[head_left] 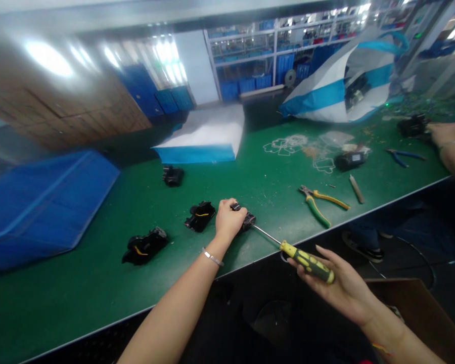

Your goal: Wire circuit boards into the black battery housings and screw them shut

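My left hand is closed round a black plastic part and presses it on the green table; the fingers hide much of the part. The tip of a screwdriver with a yellow and dark green handle meets the part's near right side. My right hand holds that handle loosely beyond the table edge, on the fingers, with the thumb lifted. Left of my left hand lie two black plastic shells with yellow strips inside, one farther left than the other. Behind them sits a smaller black part.
Cutting pliers and a pale stick lie to the right. A black cylinder-like part and thin white loops are behind. At the far right a co-worker's hand holds a black part. A blue bin stands left.
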### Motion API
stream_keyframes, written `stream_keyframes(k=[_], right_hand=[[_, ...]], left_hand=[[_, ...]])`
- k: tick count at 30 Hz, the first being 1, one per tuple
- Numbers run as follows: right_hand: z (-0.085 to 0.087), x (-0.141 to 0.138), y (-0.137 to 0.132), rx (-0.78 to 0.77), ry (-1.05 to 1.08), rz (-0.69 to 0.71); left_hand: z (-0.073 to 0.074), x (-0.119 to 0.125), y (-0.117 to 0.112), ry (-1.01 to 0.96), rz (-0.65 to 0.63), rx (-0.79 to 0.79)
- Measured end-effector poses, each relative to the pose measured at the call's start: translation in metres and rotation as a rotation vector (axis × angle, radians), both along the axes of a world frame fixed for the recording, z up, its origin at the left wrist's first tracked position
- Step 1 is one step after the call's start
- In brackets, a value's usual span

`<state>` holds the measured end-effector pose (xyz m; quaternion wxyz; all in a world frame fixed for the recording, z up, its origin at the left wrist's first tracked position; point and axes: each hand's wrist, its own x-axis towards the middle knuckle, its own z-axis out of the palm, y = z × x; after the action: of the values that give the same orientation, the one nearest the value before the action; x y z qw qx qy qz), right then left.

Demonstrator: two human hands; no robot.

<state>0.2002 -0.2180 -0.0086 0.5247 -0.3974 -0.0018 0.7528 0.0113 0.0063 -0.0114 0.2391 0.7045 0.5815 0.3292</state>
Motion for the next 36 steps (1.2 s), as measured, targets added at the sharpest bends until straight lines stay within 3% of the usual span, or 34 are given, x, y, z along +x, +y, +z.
stream_keyframes(k=[2,4,6,10,13,15,19,22,26,29,34,36], right_hand=[[0.000,-0.002,0.000,-0.041,0.071,0.159],[-0.003,-0.008,0.000,-0.008,-0.142,0.267],[-0.008,-0.016,-0.002,0.129,-0.628,0.271],[-0.021,-0.020,-0.008,0.508,-1.759,0.135],[-0.025,-0.014,-0.010,0.627,-2.123,0.109],[-0.022,-0.012,-0.008,0.580,-2.095,0.115],[-0.013,-0.013,-0.004,0.394,-1.775,0.249],[-0.011,-0.015,-0.004,0.398,-1.718,0.296],[-0.015,-0.016,-0.007,0.556,-1.916,0.131],[-0.014,-0.010,-0.010,0.609,-1.894,0.033],[-0.004,0.018,-0.016,0.444,-1.659,-0.063],[0.001,0.028,-0.020,0.363,-1.570,-0.120]], left_hand=[[0.001,0.000,0.000,0.001,-0.005,0.002],[0.001,0.000,0.000,0.002,-0.009,0.006],[0.001,0.000,0.001,-0.002,-0.003,0.007],[-0.002,-0.001,0.002,-0.009,0.009,0.007],[-0.004,-0.001,0.003,-0.013,-0.005,0.013],[-0.005,-0.001,0.004,-0.019,-0.010,0.018],[-0.003,-0.002,0.005,-0.021,-0.014,0.017],[0.000,-0.003,0.004,-0.029,-0.032,0.014],[0.001,-0.005,0.002,0.002,-0.065,0.007],[0.001,-0.007,0.002,0.051,-0.088,0.006],[0.014,-0.011,0.001,0.151,-0.023,-0.035],[0.021,-0.014,0.003,0.085,-0.088,-0.098]])
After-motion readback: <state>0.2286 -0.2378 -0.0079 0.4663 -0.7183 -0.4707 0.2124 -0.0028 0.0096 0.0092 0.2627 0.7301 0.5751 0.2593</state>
